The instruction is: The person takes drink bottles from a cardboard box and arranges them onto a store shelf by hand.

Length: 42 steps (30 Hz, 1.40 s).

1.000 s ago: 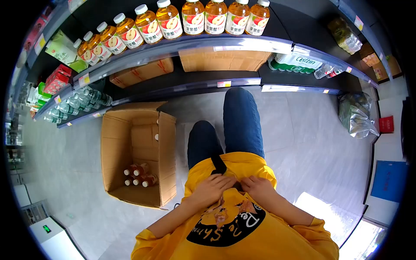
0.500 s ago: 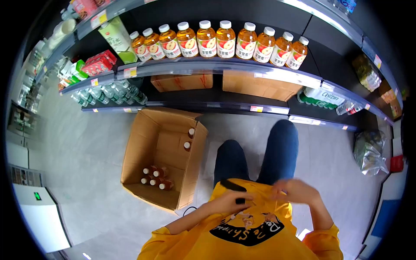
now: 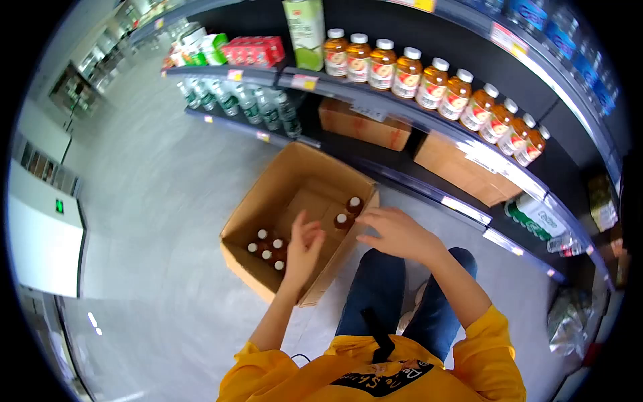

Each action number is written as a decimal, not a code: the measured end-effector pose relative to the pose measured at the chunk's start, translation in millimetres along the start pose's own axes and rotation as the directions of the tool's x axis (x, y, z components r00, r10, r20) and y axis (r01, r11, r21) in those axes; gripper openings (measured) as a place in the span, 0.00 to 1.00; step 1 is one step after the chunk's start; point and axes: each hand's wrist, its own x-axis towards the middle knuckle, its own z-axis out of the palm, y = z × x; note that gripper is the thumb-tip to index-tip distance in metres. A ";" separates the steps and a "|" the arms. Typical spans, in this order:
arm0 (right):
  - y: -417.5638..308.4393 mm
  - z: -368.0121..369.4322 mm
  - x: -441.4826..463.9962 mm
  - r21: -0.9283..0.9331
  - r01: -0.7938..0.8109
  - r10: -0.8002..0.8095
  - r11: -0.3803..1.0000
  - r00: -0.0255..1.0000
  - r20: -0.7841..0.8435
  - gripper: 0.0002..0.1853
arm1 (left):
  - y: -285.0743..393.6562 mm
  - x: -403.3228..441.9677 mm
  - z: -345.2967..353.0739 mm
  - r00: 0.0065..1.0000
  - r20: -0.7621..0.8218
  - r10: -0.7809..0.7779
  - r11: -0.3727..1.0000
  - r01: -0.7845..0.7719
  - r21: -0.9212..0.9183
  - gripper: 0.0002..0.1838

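A: How did the grip stand?

B: Left hand (image 3: 305, 248): open, fingers parted and raised, nothing seen in hold. Right hand (image 3: 398, 233): open too, fingers reaching leftward, nothing seen in hold. Whether its fingertips touched anything, I couldn't tell from that angle.

A: Position of both?

B: Left was over the open brown cardboard box (image 3: 288, 174). Right reached across the box's right-hand side, a gap between the two hands.

A: Bottles in the box?

B: Two groups. Pair of white-capped bottles with reddish-brown contents (image 3: 354, 205) just beyond the right fingertips. Cluster of similar white-capped bottles (image 3: 266, 254) just left of the left hand, five caps visible; the hand may have hidden more.

A: Farther out from the grip?

B: Beyond the right hand, a dark shelf (image 3: 402, 106) bore ten upright amber bottles with white caps and red-and-white labels (image 3: 433, 85), in a row. Tall green-and-white carton (image 3: 305, 33) at the row's left end. Closed brown cardboard cartons (image 3: 365, 124) on the level below.

A: Nearer the body?

B: Legs in blue jeans (image 3: 372, 288), below the right hand, beside the box.
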 end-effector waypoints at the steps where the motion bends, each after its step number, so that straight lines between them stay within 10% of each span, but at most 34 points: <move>1: -0.7 10.1 13.6 -0.001 0.023 -0.023 1.000 1.000 0.019 0.21 | -9.7 0.0 -18.1 0.995 -0.097 0.014 0.999 -0.018 -0.035 0.29; 12: 16.3 65.2 122.9 -0.092 0.163 -0.131 0.982 0.950 0.283 0.27 | -80.6 36.3 -80.1 0.780 -0.447 -0.438 0.898 0.405 -0.173 0.30; 36: 88.9 330.4 260.7 -0.043 0.124 -0.057 0.991 0.705 0.707 0.45 | -262.9 51.9 -67.6 0.410 -0.676 -0.612 0.721 0.641 -0.264 0.27; 42: 103.4 367.0 248.4 0.226 0.206 -0.301 0.952 0.764 0.571 0.33 | -267.1 49.9 -59.1 0.587 -0.680 -0.439 0.760 0.646 0.068 0.24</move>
